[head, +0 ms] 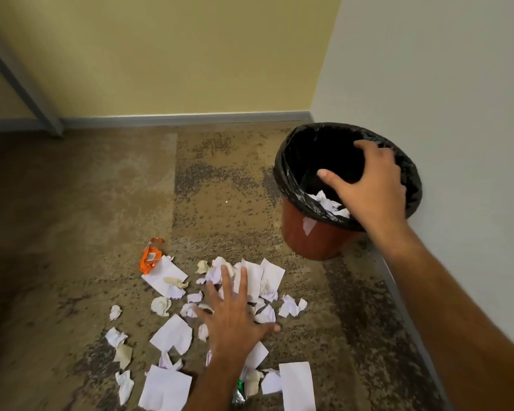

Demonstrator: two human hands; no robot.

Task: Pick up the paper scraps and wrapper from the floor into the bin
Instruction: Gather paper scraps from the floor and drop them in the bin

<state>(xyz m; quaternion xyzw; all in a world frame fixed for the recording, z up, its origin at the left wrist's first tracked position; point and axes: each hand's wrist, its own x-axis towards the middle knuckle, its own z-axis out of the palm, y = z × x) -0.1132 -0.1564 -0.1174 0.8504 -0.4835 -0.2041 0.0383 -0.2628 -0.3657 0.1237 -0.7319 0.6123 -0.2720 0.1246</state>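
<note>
Several white paper scraps lie scattered on the speckled floor, some flat, some crumpled. An orange wrapper lies at the far left edge of the pile. My left hand hovers over the middle of the scraps, fingers spread, holding nothing. A red-brown bin with a black liner stands in the corner at the right, with white paper inside it. My right hand is over the bin's mouth, fingers apart and empty.
A yellow wall with a grey skirting board runs along the back. A white wall stands close behind the bin on the right. A grey slanted bar crosses the upper left. A green and silver wrapper bit lies near my left forearm.
</note>
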